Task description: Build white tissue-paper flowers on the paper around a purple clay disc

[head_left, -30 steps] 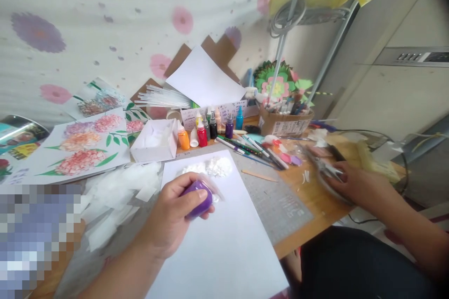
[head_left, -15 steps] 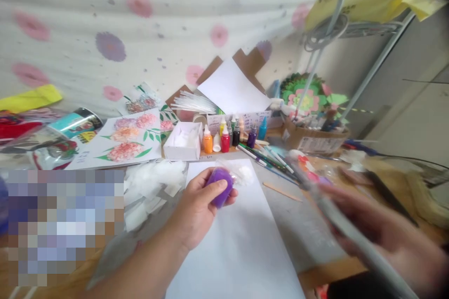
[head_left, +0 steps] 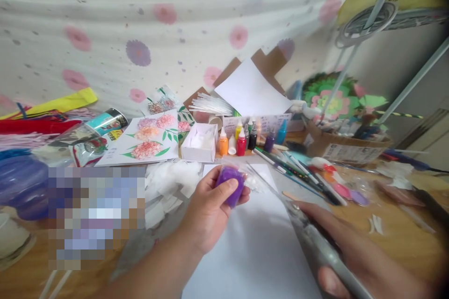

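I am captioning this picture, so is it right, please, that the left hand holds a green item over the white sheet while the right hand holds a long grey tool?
Not quite: the head view shows the left hand holding a purple item, not a green one, over the white sheet; the right hand does hold a long grey tool.

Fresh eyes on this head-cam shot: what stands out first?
Likely the vivid purple lump in the left hand, over the white sheet near picture centre. Next, the blurred grey tool in the right hand, lower right. Behind the hands, bright bottles cluster just right of the open white box.
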The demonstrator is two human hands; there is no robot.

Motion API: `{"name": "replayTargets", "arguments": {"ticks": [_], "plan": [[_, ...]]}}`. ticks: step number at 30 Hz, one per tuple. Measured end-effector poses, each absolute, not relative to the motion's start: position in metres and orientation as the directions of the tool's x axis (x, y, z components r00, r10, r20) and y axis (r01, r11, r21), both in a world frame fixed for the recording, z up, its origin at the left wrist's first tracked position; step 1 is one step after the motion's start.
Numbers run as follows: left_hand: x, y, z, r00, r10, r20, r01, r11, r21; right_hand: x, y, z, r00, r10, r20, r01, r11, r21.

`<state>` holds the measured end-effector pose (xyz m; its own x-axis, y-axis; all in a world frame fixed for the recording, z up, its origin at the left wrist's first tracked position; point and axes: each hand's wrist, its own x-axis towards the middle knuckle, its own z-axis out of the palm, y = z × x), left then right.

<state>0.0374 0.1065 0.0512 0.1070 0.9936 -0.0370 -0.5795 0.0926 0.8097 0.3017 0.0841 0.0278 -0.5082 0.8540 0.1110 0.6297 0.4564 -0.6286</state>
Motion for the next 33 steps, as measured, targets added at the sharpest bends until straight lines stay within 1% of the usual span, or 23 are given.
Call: {"name": "replayTargets", "arguments": {"ticks": [3, 8, 11, 17, 19, 24, 26, 31, 33], "plan": [[0.038, 0.105, 0.05, 0.12, 0.992, -0.034, -0.579, 0.098, 0.809, 0.291, 0.083, 0.038, -0.557, 0.823, 0.113, 0.613, 0.499, -0.613], [0.038, 0.103, 0.049, 0.204, 0.978, -0.034, -0.527, 0.139, 0.838, 0.286, 0.084, 0.045, -0.559, 0.82, 0.122, 0.641, 0.521, -0.564], [0.038, 0.102, 0.049, 0.246, 0.969, -0.025, -0.511, 0.152, 0.846, 0.288, 0.082, 0.044, -0.559, 0.823, 0.098, 0.653, 0.51, -0.56], [0.035, 0.103, 0.049, 0.269, 0.963, 0.012, -0.501, 0.13, 0.855, 0.29, 0.076, 0.041, -0.517, 0.855, 0.034, 0.682, 0.436, -0.587], [0.035, 0.103, 0.05, 0.282, 0.959, 0.026, -0.506, 0.126, 0.853, 0.29, 0.077, 0.04, -0.514, 0.855, 0.067, 0.685, 0.457, -0.567], [0.035, 0.102, 0.051, 0.296, 0.954, 0.039, -0.498, 0.12, 0.859, 0.288, 0.079, 0.04, -0.473, 0.841, 0.264, 0.718, 0.541, -0.437], [0.035, 0.102, 0.051, 0.303, 0.952, 0.039, -0.488, 0.12, 0.864, 0.288, 0.078, 0.042, -0.466, 0.831, 0.303, 0.729, 0.555, -0.401], [0.037, 0.101, 0.051, 0.295, 0.955, 0.041, -0.455, 0.103, 0.885, 0.288, 0.076, 0.048, -0.523, 0.799, 0.296, 0.741, 0.598, -0.304], [0.038, 0.1, 0.05, 0.317, 0.948, 0.033, -0.423, 0.111, 0.899, 0.287, 0.076, 0.05, -0.556, 0.782, 0.284, 0.728, 0.622, -0.289]]}}
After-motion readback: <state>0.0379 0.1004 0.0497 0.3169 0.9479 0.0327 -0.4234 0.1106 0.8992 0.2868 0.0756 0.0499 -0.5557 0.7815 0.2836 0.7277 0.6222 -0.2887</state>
